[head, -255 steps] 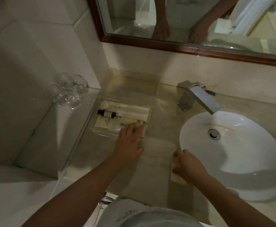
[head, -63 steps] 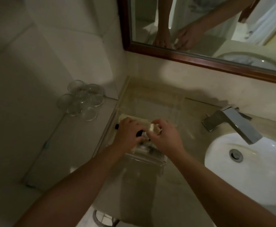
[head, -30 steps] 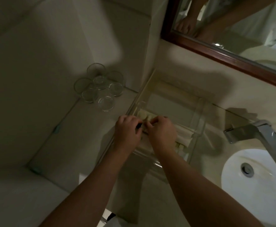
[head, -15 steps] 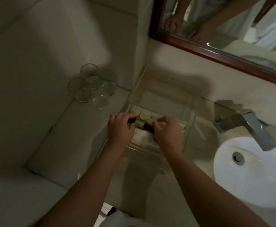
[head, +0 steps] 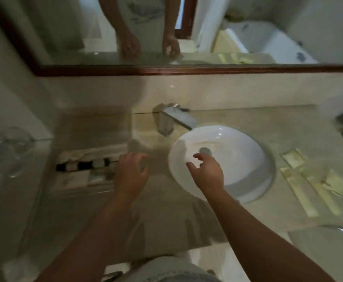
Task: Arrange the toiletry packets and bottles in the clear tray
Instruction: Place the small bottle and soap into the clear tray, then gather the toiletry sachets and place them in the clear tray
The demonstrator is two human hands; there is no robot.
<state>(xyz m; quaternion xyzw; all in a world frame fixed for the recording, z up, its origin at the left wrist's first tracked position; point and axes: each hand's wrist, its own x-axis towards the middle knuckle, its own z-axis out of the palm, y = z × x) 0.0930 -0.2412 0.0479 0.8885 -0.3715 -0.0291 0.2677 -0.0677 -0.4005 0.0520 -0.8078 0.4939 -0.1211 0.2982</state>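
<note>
On the marble counter [head: 166, 210], both hands had left the clear tray [head: 81, 188] at centre-left, left hand [head: 131, 176] and right hand [head: 208, 173] spread empty, suggesting the bottles [head: 83, 165] were placed and the packets [head: 313, 186] at the right edge came next.

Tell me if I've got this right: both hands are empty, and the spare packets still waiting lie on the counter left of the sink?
Not quite. The head view shows the spare packets lying right of the sink, not left. Both hands, left and right, are indeed empty.

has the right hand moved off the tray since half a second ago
Yes. The right hand has left the clear tray and now hovers open over the sink basin, to the right of the faucet, holding nothing.
</note>
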